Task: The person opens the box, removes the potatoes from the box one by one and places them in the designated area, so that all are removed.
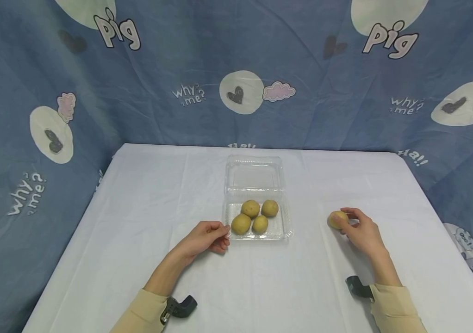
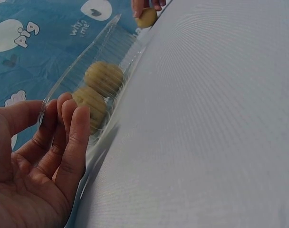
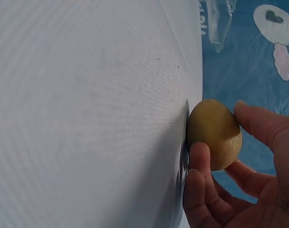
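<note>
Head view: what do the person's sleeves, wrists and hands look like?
The left sleeve and right sleeve are plain beige. A dark, curved device juts out at each sleeve's end. The left hand and right hand wear no gloves.

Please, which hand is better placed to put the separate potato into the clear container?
Probably the right hand: it holds that potato, while the left hand pinches the edge of the clear container.

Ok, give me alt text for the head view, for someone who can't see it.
A person's left hand pinches an open clear box holding four potatoes; the right hand grips a fifth potato farther right. A blue printed curtain hangs behind the white tablecloth.
</note>
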A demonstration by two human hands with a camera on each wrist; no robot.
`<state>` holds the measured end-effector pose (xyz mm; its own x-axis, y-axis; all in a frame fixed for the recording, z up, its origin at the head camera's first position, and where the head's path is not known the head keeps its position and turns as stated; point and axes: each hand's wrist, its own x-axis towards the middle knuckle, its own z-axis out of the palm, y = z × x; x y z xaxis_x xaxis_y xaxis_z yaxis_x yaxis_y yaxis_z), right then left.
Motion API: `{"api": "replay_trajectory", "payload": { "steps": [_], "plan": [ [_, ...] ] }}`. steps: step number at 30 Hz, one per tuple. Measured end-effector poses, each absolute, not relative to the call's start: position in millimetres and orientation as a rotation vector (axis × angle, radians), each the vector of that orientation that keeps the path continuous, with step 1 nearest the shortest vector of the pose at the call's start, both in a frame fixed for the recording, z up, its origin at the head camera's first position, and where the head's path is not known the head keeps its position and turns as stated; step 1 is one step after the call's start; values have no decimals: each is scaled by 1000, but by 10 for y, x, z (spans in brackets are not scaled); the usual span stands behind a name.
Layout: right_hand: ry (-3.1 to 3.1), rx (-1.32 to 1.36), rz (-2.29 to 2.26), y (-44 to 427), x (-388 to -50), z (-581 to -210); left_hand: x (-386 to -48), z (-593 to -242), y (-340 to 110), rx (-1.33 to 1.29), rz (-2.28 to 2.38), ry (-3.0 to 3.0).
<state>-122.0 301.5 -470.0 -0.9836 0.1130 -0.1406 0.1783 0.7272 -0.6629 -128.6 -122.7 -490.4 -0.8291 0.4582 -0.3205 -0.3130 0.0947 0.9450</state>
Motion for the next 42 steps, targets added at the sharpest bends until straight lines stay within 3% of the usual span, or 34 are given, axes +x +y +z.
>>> {"api": "replay_trajectory", "payload": {
  "steps": [29, 42],
  "plan": [
    [2842, 331, -1099, 3059, -903, -4653, -1282, -4902, -1234, 159, 1784, 1831],
    [2748, -99, -1218, 2854, -873, -4715, -1272, -4925, -1230, 142, 1790, 1820]
  ]
}}
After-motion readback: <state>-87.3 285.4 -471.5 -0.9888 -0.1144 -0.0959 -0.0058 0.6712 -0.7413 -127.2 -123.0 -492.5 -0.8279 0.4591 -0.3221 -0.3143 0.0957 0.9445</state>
